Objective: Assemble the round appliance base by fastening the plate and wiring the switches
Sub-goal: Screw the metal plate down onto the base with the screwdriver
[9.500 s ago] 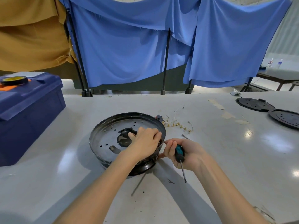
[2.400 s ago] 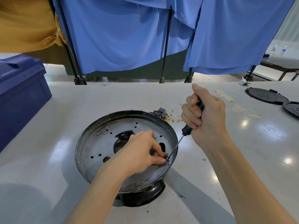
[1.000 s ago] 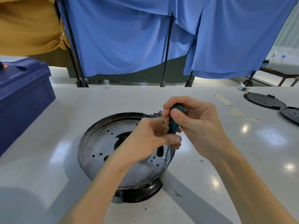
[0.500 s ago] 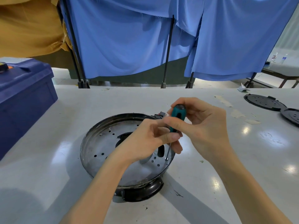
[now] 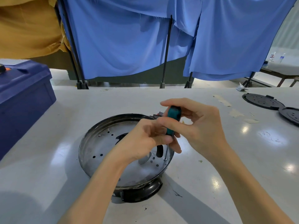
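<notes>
1. Steel-grey and punched with small holes, the plate lies inside the round black base, which sits on the white table at the centre of the view.
2. At about 4 o'clock on the plate, close to its rim, a small bright screw sits in a hole, and the tip of the screwdriver meets it, the tool nearly upright.
3. The right hand pinches the teal handle between thumb and curled fingers, from the 3 o'clock side.
4. The left hand reaches across the plate from 7 o'clock, its fingers curled about the lower end of the handle. This looks like a steadying grip, though how tightly it holds I cannot tell.
5. My reading is that the plate-fastening step is in hand, with this screw being driven. The other holes I can see appear unfilled, and the hands hide part of the plate.
6. The next move calls for steady downward pressure and small twists, keeping the tip square in the head so that it does not slip.
7. A small dark cluster, likely the switches, lies just beyond the rim at 1 o'clock, partly hidden; wiring seems not yet begun.
8. Farther out, tape scraps and two black lids lie at 2 o'clock, a blue crate stands at 10 o'clock, and blue curtains hang at 12.
</notes>
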The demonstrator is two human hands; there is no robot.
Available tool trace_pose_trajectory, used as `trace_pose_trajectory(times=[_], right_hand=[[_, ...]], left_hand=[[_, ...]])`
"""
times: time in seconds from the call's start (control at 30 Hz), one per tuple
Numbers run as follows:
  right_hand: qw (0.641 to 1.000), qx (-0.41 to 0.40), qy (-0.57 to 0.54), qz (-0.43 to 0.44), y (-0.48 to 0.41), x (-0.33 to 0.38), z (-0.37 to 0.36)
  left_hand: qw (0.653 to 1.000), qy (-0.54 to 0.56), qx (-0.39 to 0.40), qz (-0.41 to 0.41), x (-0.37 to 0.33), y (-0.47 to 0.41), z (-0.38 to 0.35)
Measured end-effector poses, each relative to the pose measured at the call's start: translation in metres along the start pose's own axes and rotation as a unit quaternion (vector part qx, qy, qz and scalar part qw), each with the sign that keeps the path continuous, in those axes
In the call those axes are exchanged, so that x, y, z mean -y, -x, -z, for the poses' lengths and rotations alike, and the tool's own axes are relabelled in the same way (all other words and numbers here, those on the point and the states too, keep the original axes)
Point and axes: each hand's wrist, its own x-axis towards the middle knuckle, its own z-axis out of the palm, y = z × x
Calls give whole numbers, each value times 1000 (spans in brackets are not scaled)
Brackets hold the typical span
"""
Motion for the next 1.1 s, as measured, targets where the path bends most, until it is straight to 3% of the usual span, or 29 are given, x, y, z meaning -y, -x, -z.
trace_pose_trajectory(times=[0.07, 0.13, 0.23, 0.37, 0.5, 0.57, 0.8, 0.87, 1.0, 1.1], right_hand=[[993, 77, -81, -41, -2, 3, 4], [982, 104, -148, -60, -2, 4, 6], [991, 22, -121, -53, 0, 4, 0], [999, -45, -2, -23, 2, 2, -9], [986, 98, -121, -56, -6, 3, 2], [980, 121, -146, -63, -8, 4, 5], [996, -79, -14, -47, 0, 7, -19], [994, -93, -5, -54, -2, 11, -20], [996, 51, -56, -43, -13, 18, -1], [997, 36, -47, -44, -12, 16, 1]], left_hand=[[1000, 9, 6, 4, 0, 3, 4], [1000, 26, 9, 7, 0, 6, 8], [997, 73, -5, 5, -2, 4, 4], [999, 47, -4, 11, -2, 2, 0], [999, 41, 17, 8, -2, 8, 3], [999, 51, 13, 7, -2, 9, 4], [993, 112, -37, -5, -3, 1, -3], [993, 119, -22, -4, -2, 3, -2], [993, 115, 18, 4, 0, 6, 4], [993, 119, 9, 8, -2, 4, 2]])
